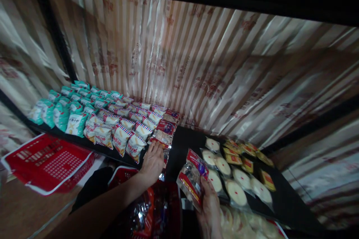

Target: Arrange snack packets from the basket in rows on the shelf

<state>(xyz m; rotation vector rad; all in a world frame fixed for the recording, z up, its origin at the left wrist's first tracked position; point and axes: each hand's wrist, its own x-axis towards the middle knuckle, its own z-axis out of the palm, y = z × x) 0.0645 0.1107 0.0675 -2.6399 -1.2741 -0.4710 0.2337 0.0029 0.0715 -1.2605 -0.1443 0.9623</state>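
My right hand (209, 203) is closed on a red-topped snack bag (192, 175) with a clear lower part, held over the front edge of the black shelf (183, 138). My left hand (153, 162) lies with its fingers against the front of a row of similar red snack bags (165, 127) lying flat on the shelf. Its fingers are stretched out, and its palm side is hidden. To the left of that row stand white snack bags (120, 138) with striped tops. Round white packs (235, 192) lie to the right of the held bag.
Teal snack bags (75, 123) fill the shelf's left end; yellow packs (246, 164) lie at the right. A red basket (47, 160) rests below left. Another red basket (120, 173) under my arms holds shiny packs. Wrinkled printed sheeting (168, 52) hangs behind the shelf.
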